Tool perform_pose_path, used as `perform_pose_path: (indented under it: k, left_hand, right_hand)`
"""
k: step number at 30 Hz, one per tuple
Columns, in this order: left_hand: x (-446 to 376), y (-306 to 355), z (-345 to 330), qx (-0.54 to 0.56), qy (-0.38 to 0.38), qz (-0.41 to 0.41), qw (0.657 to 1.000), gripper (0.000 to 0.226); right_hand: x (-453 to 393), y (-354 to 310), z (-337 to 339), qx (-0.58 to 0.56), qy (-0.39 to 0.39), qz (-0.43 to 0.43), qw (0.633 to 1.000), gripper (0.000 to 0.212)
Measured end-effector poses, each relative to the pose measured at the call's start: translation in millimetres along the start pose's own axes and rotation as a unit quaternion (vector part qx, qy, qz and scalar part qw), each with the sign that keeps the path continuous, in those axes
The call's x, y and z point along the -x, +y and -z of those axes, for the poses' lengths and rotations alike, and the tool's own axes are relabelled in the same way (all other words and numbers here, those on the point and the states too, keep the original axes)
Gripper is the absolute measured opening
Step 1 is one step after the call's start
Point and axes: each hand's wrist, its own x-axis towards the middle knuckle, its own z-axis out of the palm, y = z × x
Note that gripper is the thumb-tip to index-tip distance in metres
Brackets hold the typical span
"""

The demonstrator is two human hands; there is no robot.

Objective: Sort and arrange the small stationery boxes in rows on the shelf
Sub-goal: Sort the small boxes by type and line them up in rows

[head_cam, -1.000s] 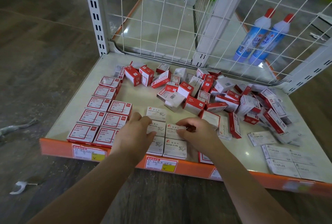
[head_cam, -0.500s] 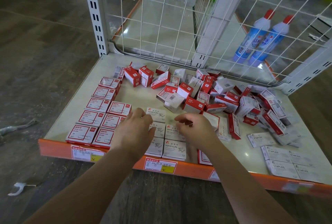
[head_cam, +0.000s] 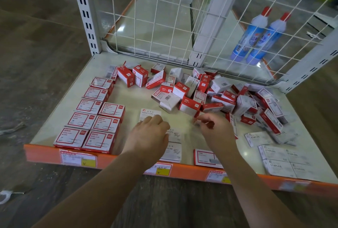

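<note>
Red-framed paper-clip boxes (head_cam: 87,119) lie flat in two neat rows on the left of the shelf (head_cam: 135,97). A short column of white paper-clip boxes (head_cam: 173,151) runs back from the front edge at the middle. My left hand (head_cam: 148,134) rests on that column, fingertips on the rearmost white box (head_cam: 150,113). My right hand (head_cam: 214,129) hovers just right of the column with loosely curled fingers, and I see nothing in it. A jumbled pile of red and white boxes (head_cam: 201,92) fills the back and right. White staples boxes (head_cam: 285,161) lie flat at the front right.
A single red-bordered box (head_cam: 206,157) lies at the front under my right wrist. The shelf's orange front lip (head_cam: 128,160) carries price labels (head_cam: 78,157). A wire mesh panel (head_cam: 164,26) closes the back, with two blue bottles (head_cam: 256,39) behind it. White slotted posts (head_cam: 84,11) flank the shelf.
My right hand has lifted off the white boxes and moved right and back, toward the pile. My left hand has stayed on the white column.
</note>
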Motion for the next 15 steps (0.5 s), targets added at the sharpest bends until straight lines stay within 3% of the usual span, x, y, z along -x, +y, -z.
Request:
perform_pose_path:
  k: [5,15]
  left_hand:
    - [-5,17,-4,-0.015,-0.023,-0.016,1.000,0.033]
    - [-13,28,-9,-0.022,-0.039,0.019,0.999,0.036]
  right_hand:
    - [1,19,11,0.043,0.034,0.000,0.998,0.019]
    - [-17,33,7,0.077,0.003,0.013,0.997,0.022]
